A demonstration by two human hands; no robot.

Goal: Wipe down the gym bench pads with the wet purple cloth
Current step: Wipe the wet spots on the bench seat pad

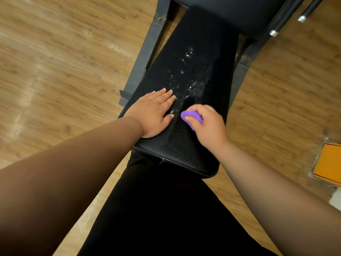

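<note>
A black leather bench seat pad runs away from me, with wet shiny streaks along its middle. A second black pad sits beyond it at the top. My left hand lies flat on the pad's left side, fingers straight. My right hand grips a bunched purple cloth and holds it down on the pad just right of the left hand. Most of the cloth is hidden under my fingers.
The bench's dark metal frame shows on both sides of the pad over a wooden floor. Black bars with chrome ends lie at the top right. An orange flat object sits on the floor at right. My dark-clothed legs fill the bottom.
</note>
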